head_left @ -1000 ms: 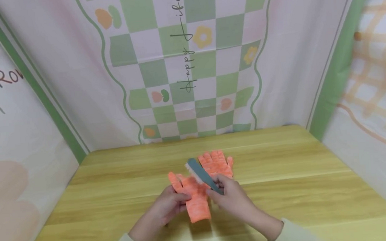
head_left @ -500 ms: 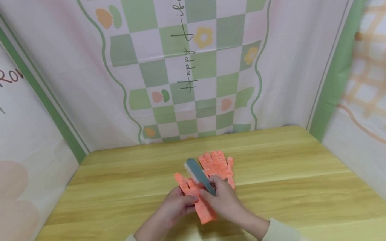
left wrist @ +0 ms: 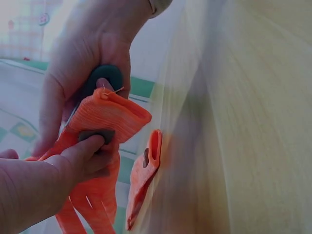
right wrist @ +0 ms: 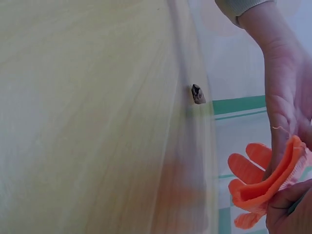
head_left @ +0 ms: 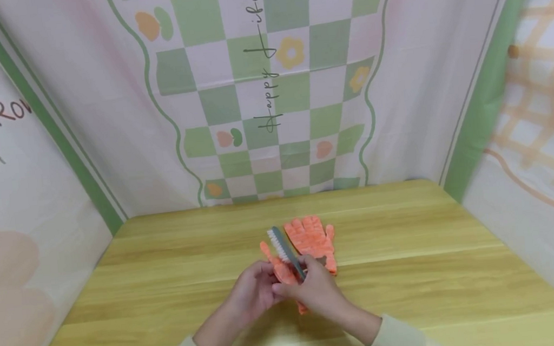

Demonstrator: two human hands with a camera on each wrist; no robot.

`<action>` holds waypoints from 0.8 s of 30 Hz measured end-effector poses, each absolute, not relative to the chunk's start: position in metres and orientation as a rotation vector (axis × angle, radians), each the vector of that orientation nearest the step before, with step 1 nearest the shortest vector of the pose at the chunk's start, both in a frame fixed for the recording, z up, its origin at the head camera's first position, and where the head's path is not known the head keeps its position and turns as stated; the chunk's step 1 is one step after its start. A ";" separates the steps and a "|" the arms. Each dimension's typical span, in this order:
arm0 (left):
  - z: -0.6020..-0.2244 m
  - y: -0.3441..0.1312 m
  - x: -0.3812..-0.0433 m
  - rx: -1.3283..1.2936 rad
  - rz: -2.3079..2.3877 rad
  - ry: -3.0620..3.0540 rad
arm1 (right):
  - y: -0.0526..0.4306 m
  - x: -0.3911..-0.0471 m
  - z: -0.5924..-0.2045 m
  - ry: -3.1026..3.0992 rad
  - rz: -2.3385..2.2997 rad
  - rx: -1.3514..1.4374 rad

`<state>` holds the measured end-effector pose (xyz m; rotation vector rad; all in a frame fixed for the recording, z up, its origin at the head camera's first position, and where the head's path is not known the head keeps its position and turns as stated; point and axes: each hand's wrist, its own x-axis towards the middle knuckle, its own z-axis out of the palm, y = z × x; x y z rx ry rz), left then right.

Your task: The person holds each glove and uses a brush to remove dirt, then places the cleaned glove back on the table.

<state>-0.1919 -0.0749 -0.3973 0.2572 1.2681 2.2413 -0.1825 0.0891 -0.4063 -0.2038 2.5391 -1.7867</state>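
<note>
My right hand [head_left: 322, 289] grips the handle of a grey-green brush [head_left: 294, 258], its white bristles facing left. My left hand [head_left: 249, 294] holds an orange knit glove [head_left: 283, 272], seen nearly edge-on under the brush, its cuff toward me. In the left wrist view, my left fingers press a dark grey-brown patch [left wrist: 95, 134] on this glove, whose cuff gapes open. The right wrist view shows the glove's cuff [right wrist: 263, 192] between both hands. A second orange glove [head_left: 309, 238] lies flat just beyond my right hand, with a brown patch [head_left: 322, 260] near its cuff.
The wood-grain table [head_left: 167, 263] stretches around the hands. A checkered green-and-white cloth [head_left: 271, 97] hangs behind it, with printed cloths at both sides. A small dark brown thing [right wrist: 198, 94] sits on the table in the right wrist view.
The held glove has moved right and turned from flat-facing to nearly edge-on. Both hands have come closer together. The brush has rolled, so its bristles show more, and the lying glove's patch has come into view.
</note>
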 end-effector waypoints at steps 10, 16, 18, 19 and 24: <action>-0.394 -0.072 -0.191 0.308 2.202 1.240 | 0.090 -0.184 -0.407 2.413 -2.002 -0.108; -0.393 -0.073 -0.190 0.278 2.268 1.212 | 0.092 -0.188 -0.401 2.409 -2.112 -0.065; -0.393 -0.073 -0.189 0.264 2.302 1.211 | 0.092 -0.189 -0.400 2.397 -2.139 -0.061; -0.392 -0.073 -0.189 0.259 2.318 1.205 | 0.092 -0.189 -0.400 2.387 -2.146 -0.065; -0.389 -0.071 -0.185 0.202 2.381 1.174 | 0.092 -0.187 -0.402 2.267 -2.189 -0.127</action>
